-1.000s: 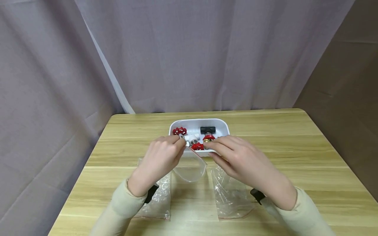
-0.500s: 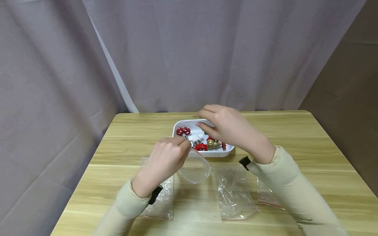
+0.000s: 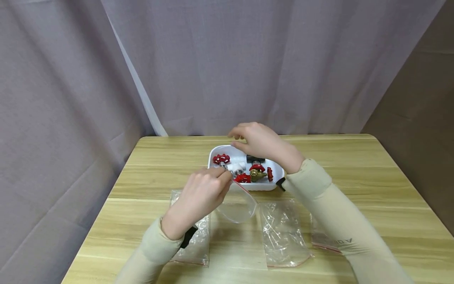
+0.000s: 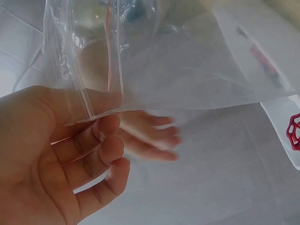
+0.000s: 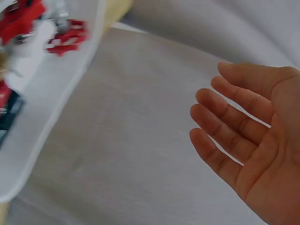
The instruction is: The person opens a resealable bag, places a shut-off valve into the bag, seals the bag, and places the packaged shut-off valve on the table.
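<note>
In the head view my left hand (image 3: 200,193) pinches the upper edge of a clear zip bag (image 3: 238,207) that hangs in front of the white tray (image 3: 255,186). The left wrist view shows that bag (image 4: 183,61) between thumb and fingers, its red strip visible. My right hand (image 3: 260,142) hovers over the tray's back edge, fingers relaxed and holding nothing; the right wrist view confirms the bare palm (image 5: 262,154). Inside the tray lie a brass valve (image 3: 257,174) with a red wheel, a white valve (image 3: 237,167), a black-bodied valve (image 3: 253,159) and a red handwheel (image 3: 221,159).
Flat clear zip bags lie on the wooden table (image 3: 142,197): one bag (image 3: 198,240) beside the left forearm, another bag (image 3: 283,236) right of centre, and a third bag (image 3: 322,238) partly behind the right forearm. Grey curtains (image 3: 213,71) hang behind the table.
My right hand has left the front of the tray and moved up to its back edge, uncovering the brass valve. The left hand still holds the bag, almost in place.
</note>
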`<state>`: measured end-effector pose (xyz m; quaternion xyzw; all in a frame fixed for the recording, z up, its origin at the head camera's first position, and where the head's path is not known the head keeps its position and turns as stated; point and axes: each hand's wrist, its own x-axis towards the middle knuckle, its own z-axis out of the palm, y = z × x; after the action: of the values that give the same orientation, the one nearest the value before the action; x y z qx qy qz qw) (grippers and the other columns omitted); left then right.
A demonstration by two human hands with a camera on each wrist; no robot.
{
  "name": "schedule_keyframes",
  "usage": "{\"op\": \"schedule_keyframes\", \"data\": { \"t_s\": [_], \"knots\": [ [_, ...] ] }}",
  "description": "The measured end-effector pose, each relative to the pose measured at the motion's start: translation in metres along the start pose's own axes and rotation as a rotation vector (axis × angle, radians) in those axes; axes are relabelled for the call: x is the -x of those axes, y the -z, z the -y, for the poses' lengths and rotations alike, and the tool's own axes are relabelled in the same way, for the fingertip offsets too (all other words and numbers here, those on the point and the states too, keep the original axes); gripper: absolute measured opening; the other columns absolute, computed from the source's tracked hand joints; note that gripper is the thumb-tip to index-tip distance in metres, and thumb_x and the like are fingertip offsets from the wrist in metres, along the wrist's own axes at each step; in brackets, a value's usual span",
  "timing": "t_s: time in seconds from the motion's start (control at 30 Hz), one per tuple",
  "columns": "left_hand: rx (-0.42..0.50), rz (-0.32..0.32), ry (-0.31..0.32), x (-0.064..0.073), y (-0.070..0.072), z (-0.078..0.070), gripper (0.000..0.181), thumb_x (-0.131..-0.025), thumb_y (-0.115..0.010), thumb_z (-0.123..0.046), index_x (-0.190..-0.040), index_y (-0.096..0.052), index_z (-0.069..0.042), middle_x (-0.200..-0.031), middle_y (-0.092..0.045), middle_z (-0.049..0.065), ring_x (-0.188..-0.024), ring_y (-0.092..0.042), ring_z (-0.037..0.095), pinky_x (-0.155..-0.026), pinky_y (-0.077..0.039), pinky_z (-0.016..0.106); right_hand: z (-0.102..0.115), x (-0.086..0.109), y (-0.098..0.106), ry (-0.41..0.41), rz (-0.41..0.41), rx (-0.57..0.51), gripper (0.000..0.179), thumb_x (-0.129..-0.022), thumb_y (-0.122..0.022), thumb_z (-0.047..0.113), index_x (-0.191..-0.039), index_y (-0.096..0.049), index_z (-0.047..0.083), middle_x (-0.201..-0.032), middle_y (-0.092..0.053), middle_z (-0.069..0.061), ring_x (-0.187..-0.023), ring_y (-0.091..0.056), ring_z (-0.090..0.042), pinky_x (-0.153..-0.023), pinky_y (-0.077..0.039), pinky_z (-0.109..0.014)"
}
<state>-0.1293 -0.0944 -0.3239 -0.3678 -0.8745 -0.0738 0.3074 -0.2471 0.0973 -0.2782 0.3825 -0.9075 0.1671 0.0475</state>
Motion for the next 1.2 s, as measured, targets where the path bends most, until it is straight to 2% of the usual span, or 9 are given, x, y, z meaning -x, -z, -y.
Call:
{"op": "schedule_keyframes", "data": {
  "t_s": [0.17, 0.37, 0.57, 0.63, 0.7, 0.83, 0.93, 1.07, 1.2],
  "knots": [
    [0.003, -0.004, 0.004, 0.001, 0.0, 0.0, 0.023, -0.094, -0.068, -0.011, -0.074, -0.057, -0.013, -0.067, -0.051, -0.005, -0.055, -0.049, 0.014, -0.047, -0.04, 0.03, -0.021, -0.022, -0.028, -0.053, 0.137, 0.015, 0.027, -0.096, -0.067, 0.019, -0.12, -0.071, 0.005, -0.116, -0.069, -0.011, -0.105, -0.065, -0.028, -0.09, -0.053, -0.044],
    [-0.008, -0.003, 0.002, 0.002, 0.0, -0.001, 0.023, -0.093, -0.069, -0.011, -0.073, -0.057, -0.013, -0.067, -0.051, -0.005, -0.054, -0.048, 0.013, -0.047, -0.04, 0.03, -0.034, -0.044, -0.053, -0.11, 0.283, 0.028, 0.032, -0.095, -0.067, 0.015, -0.123, -0.069, 0.002, -0.118, -0.069, -0.015, -0.107, -0.063, -0.029, -0.092, -0.052, -0.045],
    [-0.001, -0.002, 0.004, 0.002, -0.001, -0.002, 0.021, -0.091, -0.07, -0.01, -0.075, -0.058, -0.014, -0.067, -0.051, -0.005, -0.055, -0.048, 0.012, -0.047, -0.04, 0.03, -0.046, -0.053, -0.079, -0.215, 0.431, 0.049, 0.039, -0.09, -0.069, 0.014, -0.126, -0.067, 0.0, -0.125, -0.066, -0.016, -0.111, -0.062, -0.03, -0.095, -0.05, -0.042],
    [0.005, 0.0, 0.004, 0.003, -0.002, -0.002, 0.021, -0.091, -0.07, -0.01, -0.075, -0.058, -0.014, -0.068, -0.051, -0.005, -0.055, -0.049, 0.013, -0.048, -0.041, 0.03, -0.049, -0.054, -0.088, -0.232, 0.467, 0.056, 0.04, -0.088, -0.073, 0.016, -0.124, -0.067, -0.001, -0.124, -0.067, -0.015, -0.111, -0.062, -0.029, -0.095, -0.05, -0.04],
    [0.01, 0.003, 0.004, 0.003, -0.003, -0.003, 0.021, -0.091, -0.071, -0.01, -0.075, -0.057, -0.013, -0.069, -0.052, -0.004, -0.056, -0.05, 0.013, -0.048, -0.042, 0.031, -0.051, -0.054, -0.097, -0.246, 0.497, 0.049, 0.038, -0.087, -0.075, 0.018, -0.119, -0.069, -0.002, -0.117, -0.069, -0.013, -0.103, -0.063, -0.026, -0.09, -0.052, -0.038],
    [0.014, 0.007, 0.003, 0.005, -0.004, -0.004, 0.022, -0.091, -0.071, -0.009, -0.075, -0.057, -0.013, -0.069, -0.053, -0.004, -0.057, -0.053, 0.015, -0.049, -0.043, 0.032, -0.052, -0.053, -0.112, -0.298, 0.521, 0.007, 0.02, -0.084, -0.076, 0.02, -0.09, -0.067, 0.003, -0.085, -0.064, -0.004, -0.076, -0.055, -0.018, -0.069, -0.049, -0.032],
    [0.013, 0.006, 0.001, 0.005, -0.005, -0.004, 0.022, -0.091, -0.071, -0.009, -0.074, -0.057, -0.013, -0.069, -0.051, -0.004, -0.056, -0.052, 0.014, -0.048, -0.042, 0.032, -0.051, -0.054, -0.12, -0.337, 0.521, -0.018, 0.024, -0.083, -0.073, 0.018, -0.071, -0.054, 0.011, -0.069, -0.05, 0.001, -0.064, -0.044, -0.015, -0.058, -0.04, -0.03],
    [0.011, 0.008, -0.004, 0.005, -0.004, -0.003, 0.022, -0.091, -0.071, -0.009, -0.074, -0.057, -0.013, -0.068, -0.051, -0.004, -0.056, -0.052, 0.014, -0.048, -0.041, 0.032, -0.054, -0.058, -0.128, -0.353, 0.517, -0.034, 0.03, -0.08, -0.069, 0.016, -0.063, -0.045, 0.015, -0.064, -0.043, 0.002, -0.06, -0.04, -0.015, -0.053, -0.036, -0.029],
    [0.017, 0.009, -0.005, 0.006, -0.004, -0.003, 0.022, -0.091, -0.071, -0.008, -0.074, -0.058, -0.013, -0.067, -0.051, -0.004, -0.057, -0.052, 0.015, -0.049, -0.041, 0.032, -0.053, -0.061, -0.132, -0.426, 0.529, -0.066, 0.026, -0.08, -0.066, 0.015, -0.062, -0.047, 0.014, -0.065, -0.048, 0.0, -0.059, -0.046, -0.015, -0.051, -0.039, -0.028]
  ]
}}
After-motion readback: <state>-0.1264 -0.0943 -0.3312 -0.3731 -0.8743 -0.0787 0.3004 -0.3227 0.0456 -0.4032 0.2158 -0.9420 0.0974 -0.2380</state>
